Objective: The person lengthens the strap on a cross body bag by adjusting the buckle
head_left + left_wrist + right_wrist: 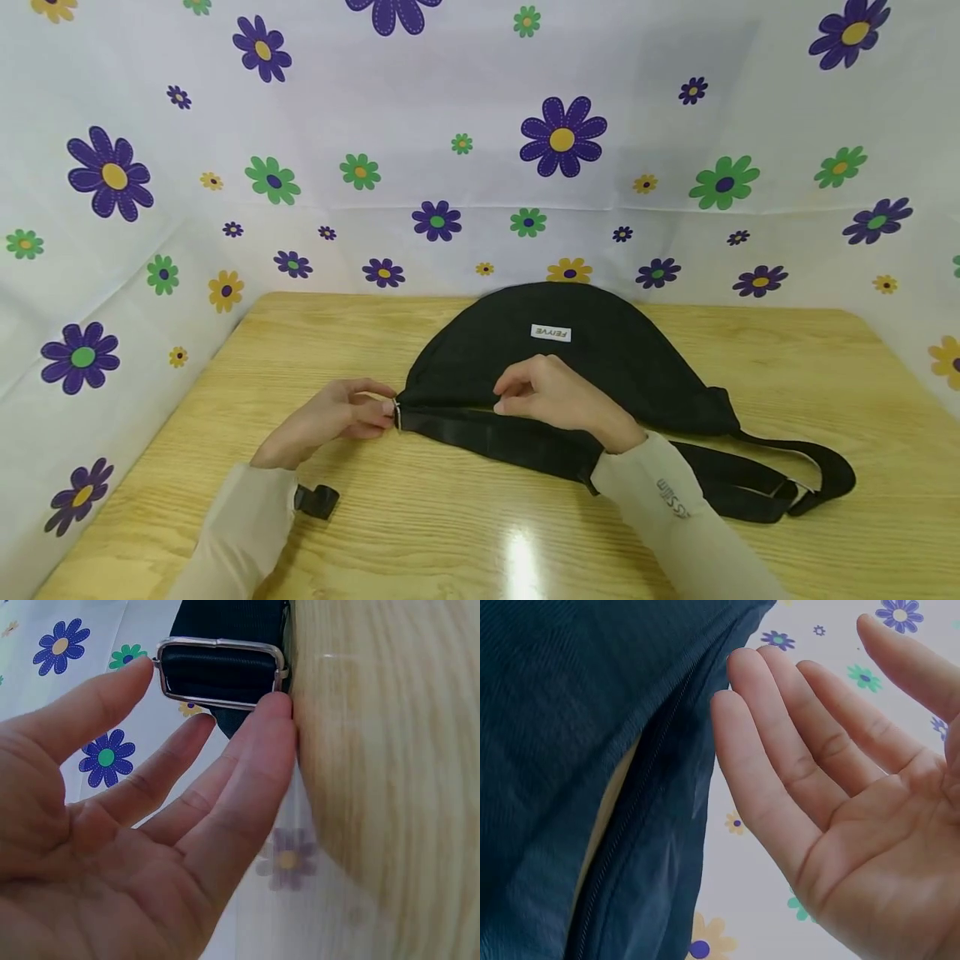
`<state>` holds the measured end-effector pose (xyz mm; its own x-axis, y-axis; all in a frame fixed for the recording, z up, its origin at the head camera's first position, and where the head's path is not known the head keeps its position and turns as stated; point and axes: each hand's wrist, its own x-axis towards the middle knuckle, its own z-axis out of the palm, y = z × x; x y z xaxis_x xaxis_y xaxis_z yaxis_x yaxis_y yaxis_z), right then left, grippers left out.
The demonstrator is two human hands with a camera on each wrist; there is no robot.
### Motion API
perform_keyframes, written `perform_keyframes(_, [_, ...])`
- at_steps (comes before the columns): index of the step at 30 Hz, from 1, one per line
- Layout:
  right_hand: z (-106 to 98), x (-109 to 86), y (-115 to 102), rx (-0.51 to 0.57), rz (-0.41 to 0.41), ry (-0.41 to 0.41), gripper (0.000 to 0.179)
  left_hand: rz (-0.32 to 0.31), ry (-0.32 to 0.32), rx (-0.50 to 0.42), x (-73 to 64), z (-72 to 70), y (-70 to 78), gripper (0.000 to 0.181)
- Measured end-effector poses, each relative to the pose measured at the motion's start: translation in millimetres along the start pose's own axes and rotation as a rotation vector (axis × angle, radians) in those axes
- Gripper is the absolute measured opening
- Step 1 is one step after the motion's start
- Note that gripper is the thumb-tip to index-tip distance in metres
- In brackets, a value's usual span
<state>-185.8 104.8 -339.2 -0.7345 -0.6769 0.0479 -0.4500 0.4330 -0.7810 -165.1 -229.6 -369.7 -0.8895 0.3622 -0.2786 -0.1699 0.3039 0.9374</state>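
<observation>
Black bag [611, 350] lying on a wooden table [420, 537], its strap buckle [397, 417] resting in a person's left hand [333, 417]

The bag is lying flat toward the back of the table, a little right of centre, its curved edge facing away from the person. A small white label [551, 333] is showing upside-down letters on its front. A wide black strap [465, 435] is running along the near side of the bag and looping round at the right, where a second buckle [801, 492] is lying.

The left hand is pinching the metal strap buckle at the bag's left corner: in the left wrist view, the thumb is touching one end and a fingertip the other. The right hand [562, 396] is hovering by the middle of the bag, holding nothing, its fingers relaxed. The right wrist view is showing those fingers just beside dark fabric with a zip [627, 825].

Both arms are wearing pale sleeves [243, 529]. Behind the table, a white cloth [480, 67] is hanging, printed with purple, green and yellow flowers.
</observation>
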Motion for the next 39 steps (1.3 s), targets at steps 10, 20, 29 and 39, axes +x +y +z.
perform_keyframes(10, [5,12.6,1,0.043,-0.011,-0.105,0.023,-0.013,-0.024,0.013,0.3,-1.4,1.9,0.052])
perform_keyframes(20, [11,21.1,-1,0.035,0.024,-0.13,0.024,-0.005,-0.021,0.111,9.9,2.3,2.3,0.054])
perform_keyframes(29, [14,25.8,1,0.042,0.039,-0.106,0.024,-0.01,-0.003,0.105,11.1,6.6,5.7,0.057])
perform_keyframes(39, [26,33.6,-2,0.068,0.041,-0.117,0.02,0.045,0.041,0.099,14.2,12.4,6.9,0.047])
